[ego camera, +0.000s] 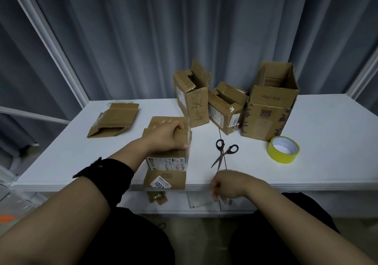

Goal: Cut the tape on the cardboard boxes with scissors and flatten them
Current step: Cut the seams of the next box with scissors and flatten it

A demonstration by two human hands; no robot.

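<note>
Fingers (178, 126) of my left hand (163, 137) grasp the nearest box (167, 162), near-centre on the surface (317, 125). My right hand (231, 185) is blurred at the near edge and I cannot tell its grip. Scissors (225, 154) lie just right of the box.

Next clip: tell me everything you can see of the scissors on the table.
The scissors have black loop handles and grey, metal-looking blades, slightly open. They lie flat on the white table, handles away from the person, tips toward the near edge, between the box the left hand grips and the yellow tape roll. No hand touches them.
</note>
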